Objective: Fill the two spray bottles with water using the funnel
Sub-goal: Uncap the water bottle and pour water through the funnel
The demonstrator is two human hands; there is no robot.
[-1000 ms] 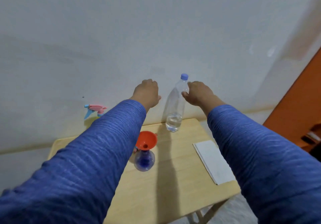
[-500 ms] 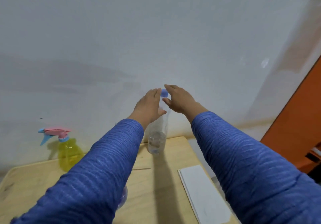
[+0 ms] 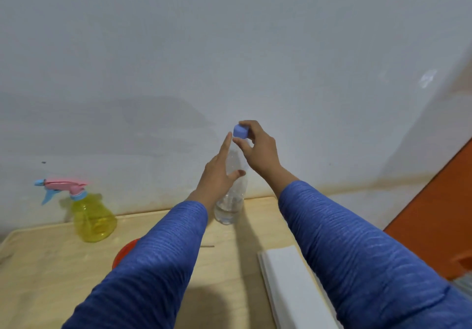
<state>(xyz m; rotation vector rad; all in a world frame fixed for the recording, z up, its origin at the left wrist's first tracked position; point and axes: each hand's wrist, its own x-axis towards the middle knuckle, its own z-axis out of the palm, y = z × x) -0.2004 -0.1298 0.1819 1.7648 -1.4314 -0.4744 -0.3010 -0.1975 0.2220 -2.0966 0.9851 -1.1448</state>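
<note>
1. Pinching a blue cap (image 3: 240, 131) between thumb and fingertips of the right hand (image 3: 259, 150), at the very top of a clear water bottle (image 3: 231, 201); cannot tell whether on the neck or just off it.
2. Reaching alongside the bottle with the left hand (image 3: 217, 173), fingers straight and spread wide, thumb across the front of the bottle, forefinger pointing up near the cap.
3. Standing upright at the back edge of a pale wooden table (image 3: 51, 265), close to the white wall (image 3: 229, 47), with a little water in the bottom.
4. Standing well to the left on the same table: a yellow spray bottle (image 3: 93, 220), upright, pink and blue trigger head screwed on, nozzle pointing left.
5. Showing only as an orange-red rim behind the left sleeve (image 3: 158, 257): the funnel (image 3: 125, 250), mostly hidden.
6. Lying flat on the right side of the table, partly under the right sleeve (image 3: 357, 252): a white sheet (image 3: 288, 282).
7. Cannot tell about the second spray bottle; hidden or out of sight.
</note>
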